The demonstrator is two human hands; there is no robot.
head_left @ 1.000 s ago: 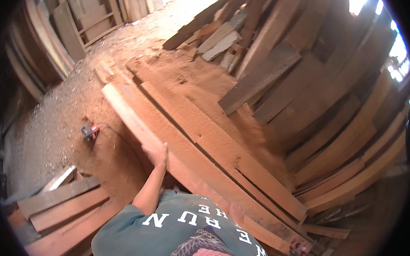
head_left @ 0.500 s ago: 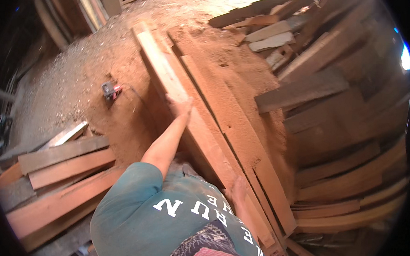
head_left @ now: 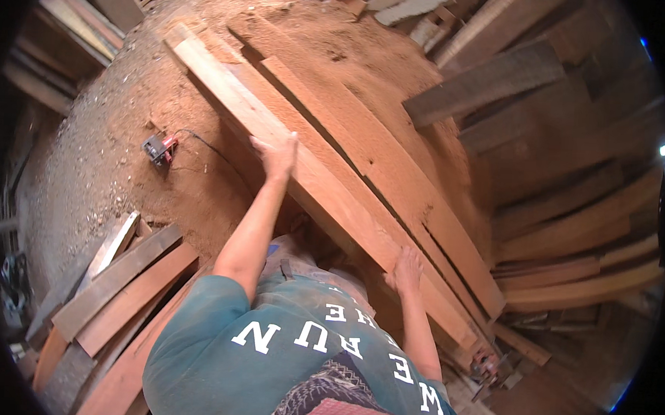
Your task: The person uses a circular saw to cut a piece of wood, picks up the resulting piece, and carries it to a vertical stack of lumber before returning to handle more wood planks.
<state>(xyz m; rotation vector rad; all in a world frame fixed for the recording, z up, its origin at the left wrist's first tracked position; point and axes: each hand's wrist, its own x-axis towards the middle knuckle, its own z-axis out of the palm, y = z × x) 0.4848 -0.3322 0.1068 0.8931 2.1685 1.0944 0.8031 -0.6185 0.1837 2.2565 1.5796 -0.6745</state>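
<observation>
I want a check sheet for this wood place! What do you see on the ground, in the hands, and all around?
Surface: ground covered in reddish sawdust and grit.
Job's things: long pale plank lying slanted on top of a stack of reddish boards.
Clutter: loose short boards piled at lower left; small wood scraps at lower right.
Hands: left hand grips the plank's near edge further up; right hand holds the same edge lower down.
Cables: dark cord runs over the sawdust from a small red and grey power tool.
Surroundings: more planks stacked and leaning at right and top; frames at upper left.
</observation>
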